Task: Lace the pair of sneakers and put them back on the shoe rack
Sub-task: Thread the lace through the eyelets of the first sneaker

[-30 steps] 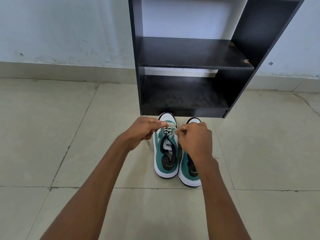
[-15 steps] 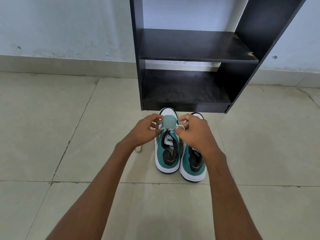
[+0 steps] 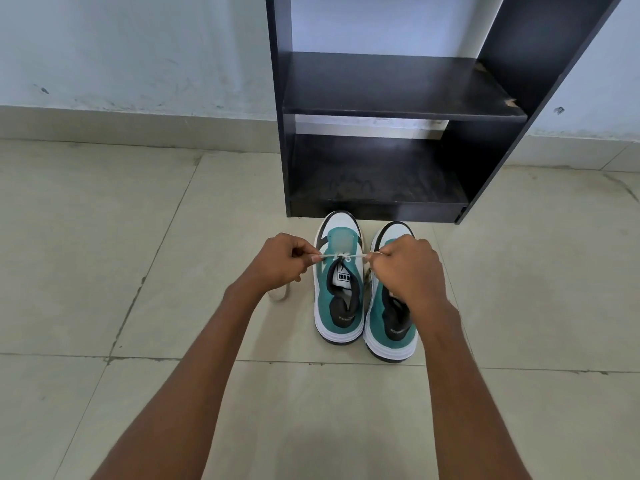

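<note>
Two teal, white and black sneakers stand side by side on the floor, toes toward the black shoe rack point(image 3: 381, 109). Over the left sneaker point(image 3: 337, 299) a white lace point(image 3: 341, 255) is stretched taut sideways. My left hand point(image 3: 280, 263) pinches the lace's left end, and my right hand point(image 3: 408, 268) pinches its right end. The right hand covers the front of the right sneaker point(image 3: 389, 327). A loose loop of lace point(image 3: 280, 295) trails on the floor under my left wrist.
The rack has two bare dark shelves and stands against a pale wall point(image 3: 138, 57). Beige floor tiles point(image 3: 104, 271) spread out on both sides of the sneakers.
My hands have pulled apart sideways, so the lace is now drawn tight across the left sneaker. The view has shifted slightly.
</note>
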